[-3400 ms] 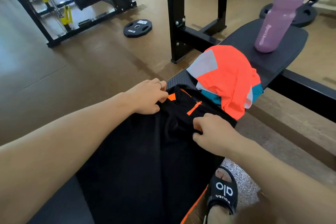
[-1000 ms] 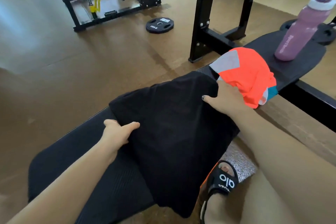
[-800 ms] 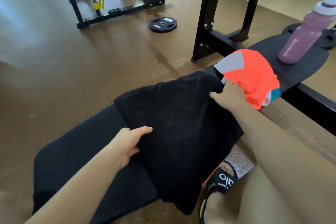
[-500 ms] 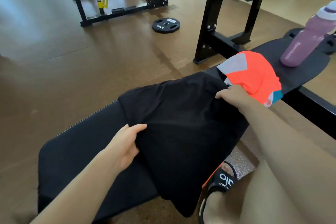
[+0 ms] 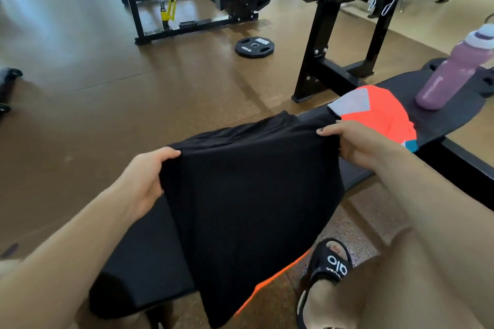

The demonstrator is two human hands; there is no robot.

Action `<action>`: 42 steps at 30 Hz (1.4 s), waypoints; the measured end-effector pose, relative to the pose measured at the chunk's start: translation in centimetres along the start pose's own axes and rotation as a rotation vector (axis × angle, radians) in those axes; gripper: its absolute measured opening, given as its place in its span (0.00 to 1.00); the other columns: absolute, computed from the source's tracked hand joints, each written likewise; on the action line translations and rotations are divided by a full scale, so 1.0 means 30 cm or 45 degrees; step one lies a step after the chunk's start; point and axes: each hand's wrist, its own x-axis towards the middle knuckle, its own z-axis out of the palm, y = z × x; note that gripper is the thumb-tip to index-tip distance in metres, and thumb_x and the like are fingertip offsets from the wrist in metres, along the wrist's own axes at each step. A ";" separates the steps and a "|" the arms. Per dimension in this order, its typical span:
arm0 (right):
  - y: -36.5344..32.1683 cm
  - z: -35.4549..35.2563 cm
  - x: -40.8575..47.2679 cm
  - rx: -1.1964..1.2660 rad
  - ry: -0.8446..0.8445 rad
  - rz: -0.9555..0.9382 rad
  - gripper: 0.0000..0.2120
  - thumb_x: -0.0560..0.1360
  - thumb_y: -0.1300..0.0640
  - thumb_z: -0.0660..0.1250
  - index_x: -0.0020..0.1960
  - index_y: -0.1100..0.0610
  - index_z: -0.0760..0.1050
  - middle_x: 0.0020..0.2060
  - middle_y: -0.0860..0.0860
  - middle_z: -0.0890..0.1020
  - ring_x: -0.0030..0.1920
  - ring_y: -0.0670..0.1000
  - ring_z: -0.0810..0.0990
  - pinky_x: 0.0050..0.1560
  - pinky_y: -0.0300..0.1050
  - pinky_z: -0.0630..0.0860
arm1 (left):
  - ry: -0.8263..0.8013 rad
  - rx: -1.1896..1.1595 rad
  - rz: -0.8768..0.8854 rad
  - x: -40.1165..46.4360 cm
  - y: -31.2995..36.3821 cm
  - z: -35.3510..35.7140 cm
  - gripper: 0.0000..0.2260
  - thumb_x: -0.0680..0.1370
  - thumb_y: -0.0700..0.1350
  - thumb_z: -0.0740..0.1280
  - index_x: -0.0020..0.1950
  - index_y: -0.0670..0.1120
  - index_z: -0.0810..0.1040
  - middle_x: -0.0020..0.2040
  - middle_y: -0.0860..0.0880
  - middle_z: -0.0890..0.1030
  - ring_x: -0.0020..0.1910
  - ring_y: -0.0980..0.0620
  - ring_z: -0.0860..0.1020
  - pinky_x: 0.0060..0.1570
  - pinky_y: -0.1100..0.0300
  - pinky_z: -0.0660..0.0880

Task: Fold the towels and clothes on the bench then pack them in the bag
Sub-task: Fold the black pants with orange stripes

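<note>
A black garment (image 5: 248, 195) with an orange edge stripe lies across the black padded bench (image 5: 144, 256), its lower end hanging off the near side. My left hand (image 5: 145, 181) grips the garment's left edge, thumb on top. My right hand (image 5: 358, 141) grips its upper right corner, lifted slightly off the bench. Just beyond my right hand sits a bundled orange garment (image 5: 374, 115) with grey and teal panels. No bag is in view.
A purple water bottle (image 5: 451, 72) stands on the bench's far end. A black rack upright (image 5: 318, 35) rises behind the bench, and a 10 kg weight plate (image 5: 254, 47) lies on the brown floor. My foot in a black slide (image 5: 328, 270) is below the bench.
Both hands have closed on the black garment's edges and raised its top part; the left hand slid up the left edge, the right hand curled round the corner.
</note>
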 end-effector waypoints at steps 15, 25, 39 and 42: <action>-0.522 0.283 0.011 0.055 -0.007 -0.383 0.22 0.61 0.61 0.64 0.55 0.57 0.77 0.52 0.53 0.82 0.49 0.55 0.79 0.47 0.48 0.75 | 0.206 0.064 0.672 -0.055 0.480 -0.218 0.11 0.75 0.47 0.66 0.55 0.45 0.77 0.49 0.48 0.80 0.49 0.51 0.78 0.52 0.55 0.73; 0.187 0.219 -0.097 -0.798 0.004 0.080 0.24 0.55 0.56 0.76 0.51 0.54 0.77 0.51 0.53 0.82 0.50 0.52 0.80 0.51 0.48 0.74 | 0.075 0.521 0.169 -0.234 -0.336 -0.274 0.08 0.81 0.38 0.68 0.52 0.48 0.84 0.47 0.56 0.87 0.50 0.57 0.84 0.45 0.69 0.76; 0.274 0.217 -0.169 -1.140 0.079 0.024 0.13 0.70 0.46 0.75 0.50 0.49 0.76 0.44 0.47 0.84 0.45 0.48 0.84 0.51 0.50 0.80 | 0.180 0.696 -0.084 -0.259 -0.470 -0.365 0.08 0.74 0.41 0.74 0.40 0.41 0.76 0.31 0.50 0.75 0.35 0.51 0.73 0.42 0.56 0.68; 0.228 0.219 -0.163 -1.304 -0.003 0.145 0.12 0.70 0.50 0.75 0.50 0.50 0.76 0.47 0.48 0.82 0.46 0.47 0.81 0.47 0.46 0.78 | 0.039 0.780 -0.255 -0.249 -0.445 -0.392 0.13 0.73 0.48 0.76 0.48 0.43 0.75 0.33 0.51 0.79 0.35 0.50 0.78 0.44 0.52 0.77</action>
